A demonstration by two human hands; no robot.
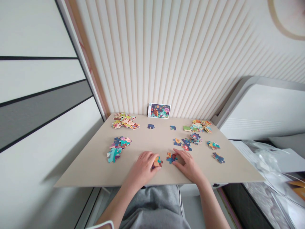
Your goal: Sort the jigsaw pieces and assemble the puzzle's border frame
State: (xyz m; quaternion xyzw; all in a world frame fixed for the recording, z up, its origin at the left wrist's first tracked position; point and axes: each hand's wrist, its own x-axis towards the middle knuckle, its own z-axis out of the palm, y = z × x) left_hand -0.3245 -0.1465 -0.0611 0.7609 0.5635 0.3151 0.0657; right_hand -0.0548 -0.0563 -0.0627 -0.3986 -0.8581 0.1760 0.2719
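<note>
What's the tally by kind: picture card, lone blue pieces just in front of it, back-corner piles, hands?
Picture card: 1
Lone blue pieces: 2
Back-corner piles, left and right: 2
Hands, left and right: 2
Total: 7
Pieces inside the piles overlap, so no per-piece count.

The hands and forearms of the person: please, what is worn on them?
The left hand and right hand wear no gloves. Both forearms show no sleeves. A white curved band crosses by the left forearm; what it is, I cannot tell.
</note>
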